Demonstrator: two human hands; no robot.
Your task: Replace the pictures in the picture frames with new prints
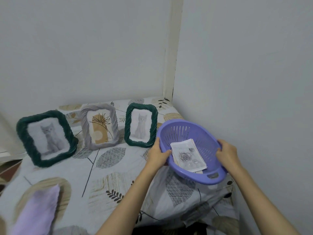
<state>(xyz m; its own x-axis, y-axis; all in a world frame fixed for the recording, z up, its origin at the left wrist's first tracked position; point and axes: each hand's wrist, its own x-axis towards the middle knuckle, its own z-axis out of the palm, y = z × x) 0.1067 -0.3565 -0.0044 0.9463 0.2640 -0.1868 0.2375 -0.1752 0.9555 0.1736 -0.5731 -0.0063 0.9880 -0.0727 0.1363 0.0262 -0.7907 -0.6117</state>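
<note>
A: We log 3 frames standing on the leaf-print tablecloth (108,168), all left of the purple basket (189,168). Farthest from the basket, the dark green frame (22,133) leans back, a grey kitten picture in it; its outline is blurred.

B: Between that one and the basket we have the grey twisted-rim frame (85,133), upright, holding a tan print with a line-drawn plant. Closest to the basket, just left of its rim, the smaller green frame (128,126), also with a grey kitten.

A: Well below and left of the basket, at the near edge, a blurred lilac cloth (39,212). We cannot tell more about it.

B: The basket itself: oval, slotted walls, tilted toward us. Whether its base touches the cloth we cannot tell.

A: Left hand (158,156) grips the basket's left rim, thumb hooked over into the inside, fingers curled underneath.

B: Inside the basket, a small stack of prints (188,156) lies on the floor; the top one shows a grey rose. We count more than 1 sheet by the edges, no exact number.

A: Right hand (227,152) holds the basket's right rim, fingers curled round the edge. The wall corner stands behind the basket.
</note>
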